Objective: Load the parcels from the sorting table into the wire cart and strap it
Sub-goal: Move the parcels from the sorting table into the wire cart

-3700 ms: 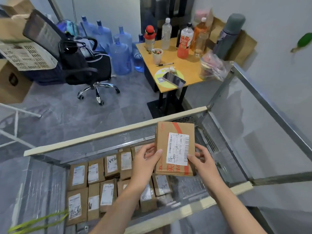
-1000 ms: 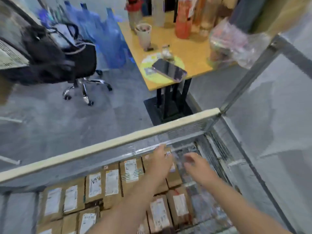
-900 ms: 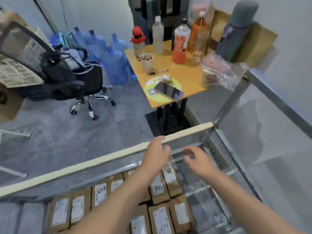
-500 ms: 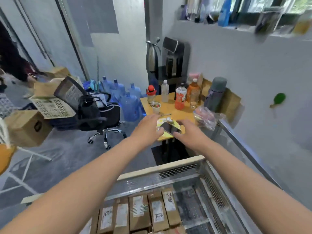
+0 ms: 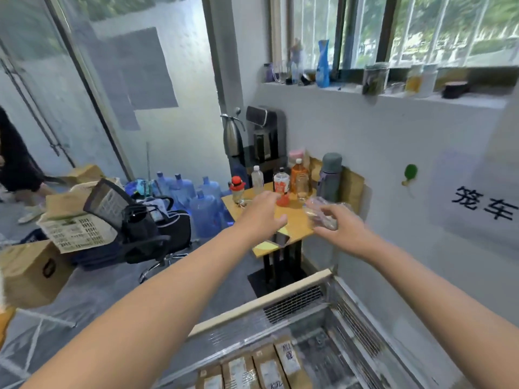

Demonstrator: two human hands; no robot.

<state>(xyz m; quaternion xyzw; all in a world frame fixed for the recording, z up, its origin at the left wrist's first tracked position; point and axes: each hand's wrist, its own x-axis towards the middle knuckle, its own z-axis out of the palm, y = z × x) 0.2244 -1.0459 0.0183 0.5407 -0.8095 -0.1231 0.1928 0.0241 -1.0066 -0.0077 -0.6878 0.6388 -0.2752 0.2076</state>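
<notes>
Left hand (image 5: pixel 262 214): palm down, fingers loosely bent, holding nothing. Right hand (image 5: pixel 344 231): palm down, fingers and thumb slightly parted, nothing clamped between them. Its fingertips overlap a clear plastic bag (image 5: pixel 318 213) in the head view; contact with the bag cannot be confirmed. Both forearms are stretched forward and upward, the hands level with each other and apart. No parcel is in either hand. The parcels (image 5: pixel 268 370) lie well below and behind both hands, at the bottom edge of the view, inside the wire cart (image 5: pixel 292 300). They are brown boxes with white labels, standing side by side in a row against the cart's far wall. The space to the right of the row, up to the right mesh wall, shows bare cart floor. A cream rail (image 5: pixel 252 306) caps the far wall of the cart and runs between the parcels and the hands. Beyond the rail, a yellow table (image 5: pixel 295 220) appears between the two hands; it carries drink bottles (image 5: pixel 281 182) and a grey flask (image 5: pixel 330 175). To the left of the table stand blue water jugs (image 5: pixel 203 211), a black office chair (image 5: pixel 134 220) and a cardboard box (image 5: pixel 31 273). The view is blurred by motion.
</notes>
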